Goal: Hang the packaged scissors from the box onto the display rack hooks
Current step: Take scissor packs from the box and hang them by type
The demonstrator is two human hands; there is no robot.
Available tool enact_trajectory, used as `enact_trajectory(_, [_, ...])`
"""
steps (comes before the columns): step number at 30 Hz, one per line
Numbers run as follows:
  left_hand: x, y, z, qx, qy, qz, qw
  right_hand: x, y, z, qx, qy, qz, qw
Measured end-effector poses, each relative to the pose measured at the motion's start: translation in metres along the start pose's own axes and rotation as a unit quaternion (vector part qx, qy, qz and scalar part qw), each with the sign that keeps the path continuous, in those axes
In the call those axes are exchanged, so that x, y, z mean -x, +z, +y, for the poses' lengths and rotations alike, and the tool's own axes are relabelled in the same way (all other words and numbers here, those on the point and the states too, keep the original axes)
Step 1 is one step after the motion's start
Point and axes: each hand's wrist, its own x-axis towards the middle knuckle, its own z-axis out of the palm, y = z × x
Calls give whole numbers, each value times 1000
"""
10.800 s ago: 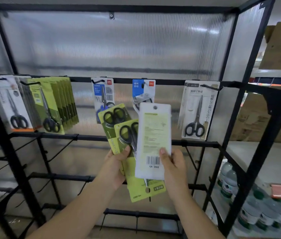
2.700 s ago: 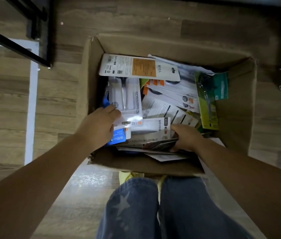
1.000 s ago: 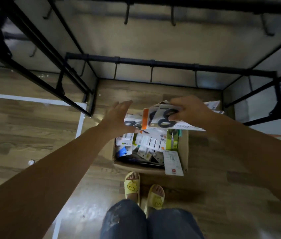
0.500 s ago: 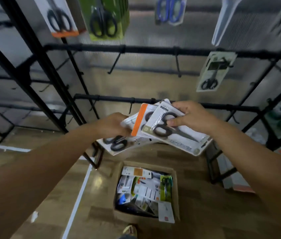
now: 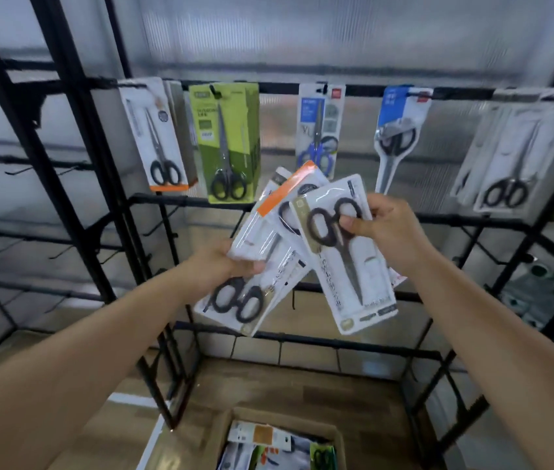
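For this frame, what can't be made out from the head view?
- Orange-edged pack: mostly covered by the front pack that the right hand pinches.
- How many packs the left hand holds: they overlap in a fan.
- Box: cut off by the bottom edge.
- Print on the hanging green pack: blurred.
- Far-right hanging packs: smeared by blur, count unclear.
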Motion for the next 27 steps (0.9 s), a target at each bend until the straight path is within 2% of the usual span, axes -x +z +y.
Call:
enact_trajectory(4, [-9,11,20,100,35,69,992,-8,9,-16,-86,19,50,995])
enact_trajectory(7, [-12,16,39,144,64,84,984,-12,20,-30,-145,37,59,987])
enact_trajectory(12, [-15,28,59,231,82,61,968,-12,40,-47,-181,26,72,981])
enact_trajectory(17, [-11,38,64,272,82,22,959,-10,46,-50,-134,1,159,978])
enact_trajectory(20, [-9,39,64,292,77,58,952,-6,51,-46,-82,-15,129,988])
enact_trajectory(22, [-10,33,63,310,60,102,943,-2,49,-38,1,16,98,995])
enact_trajectory(24, [-11,22,63,353,31,140,925,6,43,-27,16,96,38,995])
enact_trajectory(27, [-11,7,63,413,18,166,895,21,40,-10,-81,226,-72,968])
